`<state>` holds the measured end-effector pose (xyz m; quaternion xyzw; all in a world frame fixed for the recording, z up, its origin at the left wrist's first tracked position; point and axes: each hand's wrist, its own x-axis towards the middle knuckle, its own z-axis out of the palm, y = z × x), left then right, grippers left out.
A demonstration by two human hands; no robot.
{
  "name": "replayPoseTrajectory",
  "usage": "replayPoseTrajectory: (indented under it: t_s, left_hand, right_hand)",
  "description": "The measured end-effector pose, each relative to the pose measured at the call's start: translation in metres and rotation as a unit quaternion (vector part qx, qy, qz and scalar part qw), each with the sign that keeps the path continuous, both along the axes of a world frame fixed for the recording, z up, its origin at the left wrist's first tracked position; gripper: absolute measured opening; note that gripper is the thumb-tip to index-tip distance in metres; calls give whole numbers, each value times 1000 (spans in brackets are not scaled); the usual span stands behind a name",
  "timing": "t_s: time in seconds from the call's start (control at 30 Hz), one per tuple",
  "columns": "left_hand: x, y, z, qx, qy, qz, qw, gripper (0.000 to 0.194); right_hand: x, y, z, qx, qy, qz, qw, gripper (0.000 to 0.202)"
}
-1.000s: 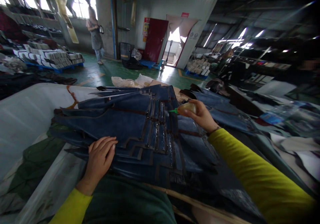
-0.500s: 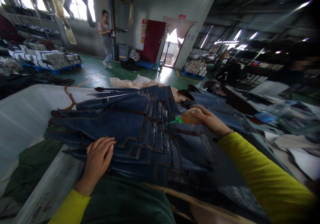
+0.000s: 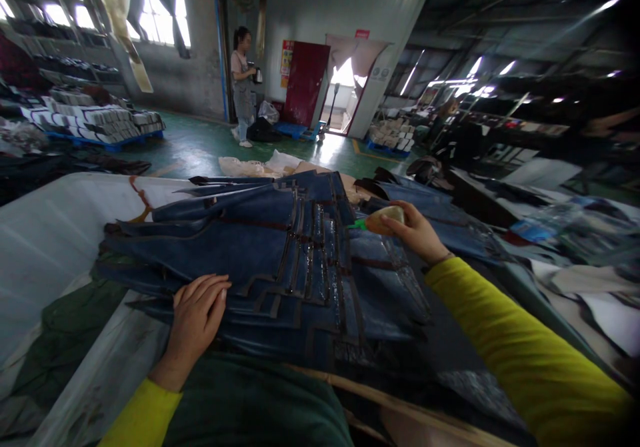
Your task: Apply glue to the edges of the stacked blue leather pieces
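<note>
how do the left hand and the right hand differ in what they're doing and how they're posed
The left hand lies palm down on the stacked blue pieces, while the right hand is held out near their far side.
The left hand shows nothing in its grasp; the right hand grips a bottle with a green tip.
The left hand's fingers are stretched out together; the right hand's are curled.
Both are bare, below yellow sleeves.
</note>
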<state>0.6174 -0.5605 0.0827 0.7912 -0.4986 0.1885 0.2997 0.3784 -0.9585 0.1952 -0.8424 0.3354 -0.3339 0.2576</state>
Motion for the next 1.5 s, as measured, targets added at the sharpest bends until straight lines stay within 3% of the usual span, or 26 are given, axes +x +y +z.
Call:
replayPoseTrajectory:
  t_s: [0.43,0.7,1.0,1.5]
  left_hand:
    - [0,0,-1,-4,2,-5,1000,22]
    - [0,0,-1,-1,2,0,1000,22]
    - [-2,1,0,-4,-3,-3,1000,22]
    - [0,0,0,-7,-4,-5,1000,21]
  right_hand:
    - [-32,31,6,81,102,96,987,42]
    - [-20,19,-1,39,8,42,998,49]
    - [-40,46,8,118,93,74,986,45]
    - [-50,61,12,164,84,62,981,46]
